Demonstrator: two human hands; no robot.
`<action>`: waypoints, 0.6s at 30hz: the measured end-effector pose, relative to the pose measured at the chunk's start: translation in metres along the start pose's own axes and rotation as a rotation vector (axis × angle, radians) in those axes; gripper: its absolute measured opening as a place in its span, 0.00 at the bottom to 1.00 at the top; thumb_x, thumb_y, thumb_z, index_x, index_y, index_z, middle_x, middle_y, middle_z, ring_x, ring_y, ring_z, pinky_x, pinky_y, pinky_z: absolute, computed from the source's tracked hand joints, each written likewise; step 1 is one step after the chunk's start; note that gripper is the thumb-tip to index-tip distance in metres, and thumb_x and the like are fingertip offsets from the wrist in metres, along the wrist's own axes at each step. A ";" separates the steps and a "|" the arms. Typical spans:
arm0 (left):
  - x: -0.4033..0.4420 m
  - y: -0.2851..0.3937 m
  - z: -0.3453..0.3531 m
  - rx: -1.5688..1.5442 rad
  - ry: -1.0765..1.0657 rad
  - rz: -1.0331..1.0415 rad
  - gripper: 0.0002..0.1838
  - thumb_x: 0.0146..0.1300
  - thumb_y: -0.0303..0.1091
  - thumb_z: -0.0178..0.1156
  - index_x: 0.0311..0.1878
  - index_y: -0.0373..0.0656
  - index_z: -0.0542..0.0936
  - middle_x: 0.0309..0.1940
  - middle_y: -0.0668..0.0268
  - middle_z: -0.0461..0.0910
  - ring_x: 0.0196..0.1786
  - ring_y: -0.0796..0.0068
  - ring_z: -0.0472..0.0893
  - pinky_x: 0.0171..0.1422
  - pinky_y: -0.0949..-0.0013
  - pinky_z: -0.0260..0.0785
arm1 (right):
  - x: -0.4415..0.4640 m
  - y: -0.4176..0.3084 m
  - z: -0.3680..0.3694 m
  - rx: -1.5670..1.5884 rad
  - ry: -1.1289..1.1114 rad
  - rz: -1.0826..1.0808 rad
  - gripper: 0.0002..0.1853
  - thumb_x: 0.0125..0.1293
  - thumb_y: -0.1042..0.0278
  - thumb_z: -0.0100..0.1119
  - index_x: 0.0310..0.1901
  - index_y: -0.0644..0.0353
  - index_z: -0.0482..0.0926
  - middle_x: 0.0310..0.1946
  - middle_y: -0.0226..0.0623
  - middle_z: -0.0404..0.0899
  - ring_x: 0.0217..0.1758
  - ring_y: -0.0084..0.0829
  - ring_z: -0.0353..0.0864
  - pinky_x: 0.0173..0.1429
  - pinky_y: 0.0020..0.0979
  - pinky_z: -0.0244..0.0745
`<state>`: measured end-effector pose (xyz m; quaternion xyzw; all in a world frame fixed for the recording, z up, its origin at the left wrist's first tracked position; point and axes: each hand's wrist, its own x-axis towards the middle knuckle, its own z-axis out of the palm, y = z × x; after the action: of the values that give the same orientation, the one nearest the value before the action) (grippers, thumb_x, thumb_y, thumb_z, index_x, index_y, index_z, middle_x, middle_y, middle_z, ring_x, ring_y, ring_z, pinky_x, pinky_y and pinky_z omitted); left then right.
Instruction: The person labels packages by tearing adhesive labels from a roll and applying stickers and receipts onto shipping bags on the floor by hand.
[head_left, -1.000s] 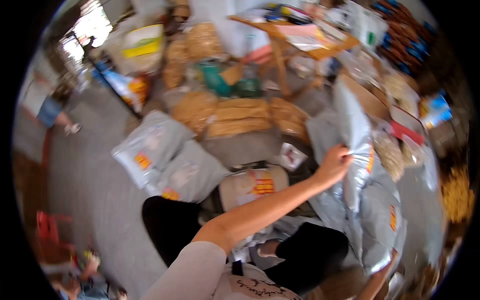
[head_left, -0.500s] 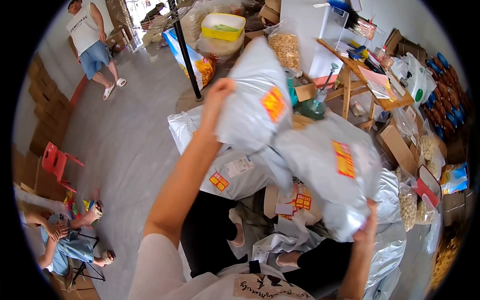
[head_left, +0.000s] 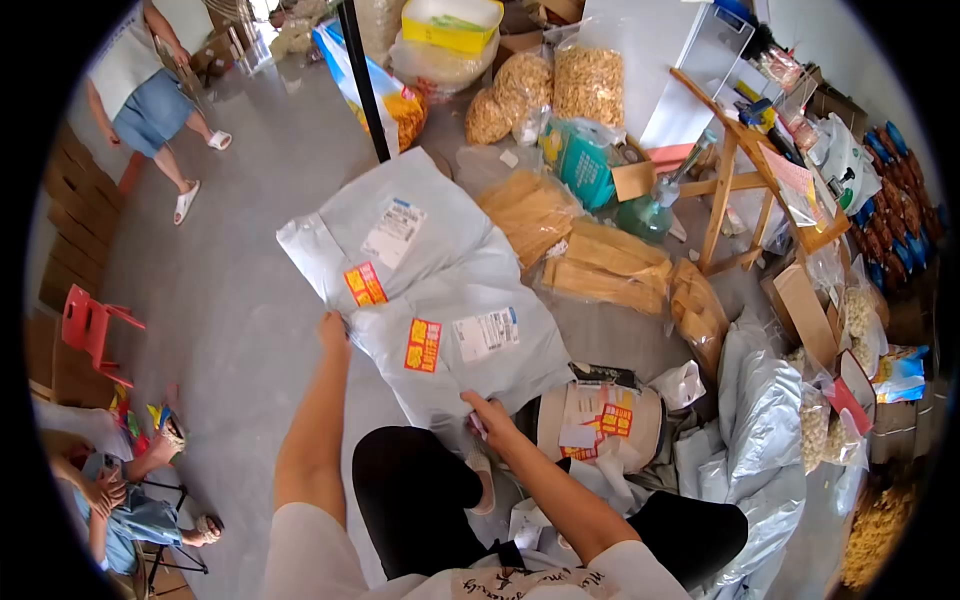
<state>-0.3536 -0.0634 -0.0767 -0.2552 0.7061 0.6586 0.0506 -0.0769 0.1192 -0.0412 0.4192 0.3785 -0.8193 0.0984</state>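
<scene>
Two plump grey plastic mailing bags lie side by side in front of me: a far mailing bag [head_left: 335, 225] and a near mailing bag [head_left: 470, 375]. Each carries a white address label and a red-yellow sticker facing up. My left hand [head_left: 336, 332] is closed on their left edge, near where the two meet. My right hand [head_left: 490, 415] is closed on the front edge of the near bag; a small purplish thing shows by its fingers, too small to name. Just right of it, between my legs, sits a roll of stickers [head_left: 600, 425] with red-yellow print.
Crumpled grey bags [head_left: 765, 400] lie to my right. Beyond are flat packs of yellowish food [head_left: 610, 270], a green spray bottle [head_left: 645, 215] and a wooden stand [head_left: 735, 170]. A black pole [head_left: 368, 85] rises ahead. One person stands far left; another sits by a red chair [head_left: 95, 330].
Two grey bags were held up in the air, stickers towards me; now the bags before me lie low with labels up. Both hands came down, the right one moving left. Food packs behind are uncovered.
</scene>
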 end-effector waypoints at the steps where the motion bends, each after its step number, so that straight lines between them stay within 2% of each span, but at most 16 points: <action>1: -0.007 0.012 -0.002 -0.059 -0.048 0.013 0.09 0.61 0.35 0.48 0.28 0.43 0.72 0.17 0.72 0.65 0.18 0.81 0.64 0.20 0.75 0.57 | 0.001 0.001 0.002 0.003 0.012 0.017 0.15 0.51 0.56 0.60 0.29 0.58 0.69 0.14 0.26 0.65 0.11 0.21 0.60 0.14 0.23 0.54; 3: -0.008 0.030 0.006 -0.113 -0.102 0.024 0.09 0.61 0.35 0.49 0.28 0.43 0.72 0.16 0.72 0.65 0.18 0.82 0.63 0.18 0.75 0.55 | 0.006 0.001 0.007 0.240 0.003 -0.079 0.20 0.49 0.56 0.62 0.32 0.66 0.69 0.15 0.31 0.66 0.10 0.23 0.63 0.12 0.25 0.57; 5: 0.004 0.042 0.016 -0.301 -0.224 0.148 0.10 0.61 0.37 0.50 0.28 0.43 0.73 0.15 0.73 0.64 0.17 0.82 0.61 0.18 0.75 0.54 | 0.009 0.004 0.011 0.203 0.024 -0.118 0.20 0.49 0.54 0.63 0.30 0.65 0.69 0.14 0.30 0.66 0.10 0.23 0.63 0.12 0.25 0.56; 6: 0.012 0.045 0.022 -0.298 -0.234 0.142 0.10 0.61 0.37 0.50 0.28 0.43 0.73 0.15 0.73 0.64 0.17 0.82 0.61 0.18 0.75 0.54 | 0.010 0.005 0.012 0.165 0.037 -0.164 0.21 0.49 0.53 0.63 0.28 0.64 0.69 0.13 0.29 0.66 0.09 0.23 0.62 0.12 0.25 0.55; 7: 0.022 0.048 0.027 -0.245 -0.143 0.187 0.10 0.60 0.38 0.52 0.28 0.42 0.74 0.16 0.72 0.65 0.17 0.82 0.63 0.19 0.75 0.56 | 0.013 0.007 0.009 0.170 0.046 -0.169 0.21 0.49 0.53 0.63 0.28 0.64 0.69 0.13 0.29 0.66 0.09 0.23 0.62 0.12 0.25 0.55; 8: 0.030 0.050 0.030 -0.191 -0.051 0.233 0.11 0.60 0.39 0.53 0.28 0.42 0.75 0.16 0.71 0.66 0.18 0.81 0.64 0.20 0.75 0.58 | 0.015 0.010 0.006 0.002 0.077 -0.096 0.22 0.49 0.50 0.63 0.26 0.63 0.69 0.12 0.29 0.65 0.09 0.22 0.61 0.11 0.25 0.54; 9: 0.038 0.046 0.030 -0.187 -0.065 0.234 0.11 0.60 0.39 0.53 0.28 0.42 0.75 0.16 0.71 0.66 0.18 0.81 0.64 0.20 0.75 0.58 | 0.016 0.012 0.004 -0.161 0.106 -0.021 0.23 0.49 0.47 0.63 0.24 0.62 0.70 0.11 0.28 0.65 0.08 0.21 0.60 0.11 0.25 0.53; 10: 0.047 0.038 0.030 -0.102 0.051 0.169 0.11 0.59 0.39 0.54 0.28 0.40 0.75 0.16 0.69 0.68 0.19 0.79 0.67 0.23 0.72 0.62 | 0.014 0.011 0.004 -0.210 0.105 -0.029 0.25 0.48 0.43 0.62 0.22 0.60 0.70 0.10 0.26 0.64 0.08 0.20 0.59 0.11 0.24 0.51; 11: 0.061 0.029 0.028 -0.017 0.168 0.103 0.12 0.58 0.38 0.54 0.28 0.39 0.76 0.16 0.67 0.70 0.21 0.76 0.71 0.26 0.70 0.65 | 0.012 0.007 0.005 -0.197 0.113 -0.034 0.25 0.48 0.43 0.62 0.22 0.60 0.70 0.10 0.26 0.64 0.08 0.20 0.59 0.11 0.24 0.51; 13: 0.121 -0.002 0.015 0.339 0.238 0.200 0.13 0.56 0.37 0.56 0.38 0.37 0.75 0.29 0.60 0.76 0.32 0.66 0.76 0.36 0.63 0.69 | 0.006 0.001 0.004 -0.336 -0.017 -0.062 0.25 0.47 0.42 0.63 0.18 0.58 0.68 0.08 0.25 0.62 0.08 0.18 0.58 0.11 0.23 0.49; 15: 0.047 0.036 0.028 0.692 0.614 0.431 0.20 0.56 0.35 0.55 0.51 0.37 0.69 0.48 0.52 0.71 0.48 0.55 0.73 0.50 0.56 0.66 | -0.003 0.001 -0.006 -0.539 -0.066 -0.038 0.28 0.43 0.39 0.65 0.11 0.56 0.65 0.07 0.27 0.62 0.08 0.19 0.60 0.12 0.23 0.52; 17: -0.030 0.060 0.029 0.588 0.359 1.116 0.26 0.56 0.33 0.53 0.58 0.38 0.62 0.60 0.50 0.58 0.60 0.51 0.61 0.61 0.53 0.56 | -0.005 0.007 -0.018 -0.802 -0.009 -0.057 0.29 0.39 0.39 0.67 0.10 0.58 0.66 0.09 0.31 0.67 0.10 0.22 0.65 0.13 0.25 0.58; 18: -0.102 0.084 0.037 0.570 0.088 1.264 0.26 0.55 0.33 0.54 0.57 0.37 0.62 0.62 0.50 0.55 0.63 0.52 0.57 0.64 0.53 0.49 | -0.017 0.007 -0.024 -0.786 -0.054 -0.122 0.29 0.39 0.41 0.68 0.11 0.61 0.69 0.09 0.34 0.69 0.11 0.24 0.67 0.15 0.28 0.62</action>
<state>-0.3111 0.0022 0.0361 0.2016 0.8662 0.3397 -0.3062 -0.0476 0.1288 -0.0405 0.3047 0.6847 -0.6271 0.2124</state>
